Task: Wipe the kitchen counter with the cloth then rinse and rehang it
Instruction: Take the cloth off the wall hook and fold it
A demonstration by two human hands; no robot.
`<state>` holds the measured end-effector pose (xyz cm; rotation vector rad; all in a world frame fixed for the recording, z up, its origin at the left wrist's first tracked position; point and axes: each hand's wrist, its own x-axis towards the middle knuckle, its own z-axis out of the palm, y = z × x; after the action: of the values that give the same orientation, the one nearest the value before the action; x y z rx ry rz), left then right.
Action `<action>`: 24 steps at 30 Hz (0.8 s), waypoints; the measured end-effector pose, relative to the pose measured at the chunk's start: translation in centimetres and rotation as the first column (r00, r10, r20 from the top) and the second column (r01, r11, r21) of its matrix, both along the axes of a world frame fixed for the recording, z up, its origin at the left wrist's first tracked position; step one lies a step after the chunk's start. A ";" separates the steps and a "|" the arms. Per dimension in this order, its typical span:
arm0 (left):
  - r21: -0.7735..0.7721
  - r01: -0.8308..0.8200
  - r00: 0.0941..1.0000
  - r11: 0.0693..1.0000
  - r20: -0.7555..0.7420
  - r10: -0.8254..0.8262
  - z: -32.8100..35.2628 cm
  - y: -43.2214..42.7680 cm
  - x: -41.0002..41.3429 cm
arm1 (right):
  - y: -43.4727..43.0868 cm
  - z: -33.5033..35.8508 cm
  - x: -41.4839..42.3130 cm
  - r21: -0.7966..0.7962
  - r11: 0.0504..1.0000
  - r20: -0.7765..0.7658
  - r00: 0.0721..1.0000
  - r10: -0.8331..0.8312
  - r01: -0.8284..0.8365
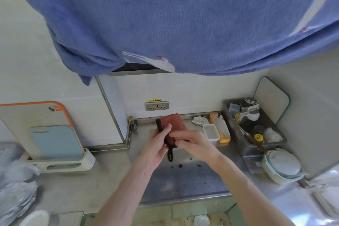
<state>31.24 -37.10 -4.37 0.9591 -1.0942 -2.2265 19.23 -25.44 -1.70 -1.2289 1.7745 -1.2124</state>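
Steel tabletop (183, 180) has free space in the middle, between cutting boards (55, 141) at left and a tray (244, 139) at right; red spots (180, 165) lie there. Above them the left hand (157, 145) and right hand (194, 143) both grip a folded red cloth (176, 121) with a black loop.

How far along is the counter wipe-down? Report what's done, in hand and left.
Done: only that the cloth is picked up. In hand: the left hand and right hand both grip it above the counter, its black loop dangling. Left: red spots sit unwiped on the steel, so wiping, rinsing and rehanging all remain.
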 end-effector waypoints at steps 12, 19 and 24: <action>-0.066 -0.034 0.924 0.997 0.378 0.057 -9.1 0.5 1.6 | -0.5 -11.7 -0.2 0.298 0.878 0.157 0.889 -0.431 0.374; 0.010 -0.080 0.837 0.997 0.545 0.061 -20.2 -1.2 5.0 | -1.7 -19.6 2.8 0.399 0.864 -0.132 0.952 -0.277 0.307; -0.165 0.029 0.799 0.986 0.597 0.076 -25.2 -2.2 5.1 | -3.4 -24.8 3.2 0.432 0.851 -0.264 0.944 -0.196 0.297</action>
<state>36.33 -39.28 -29.57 1.6594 -1.4926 -1.7958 22.43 -28.88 -26.51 -0.8824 2.2736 -0.7254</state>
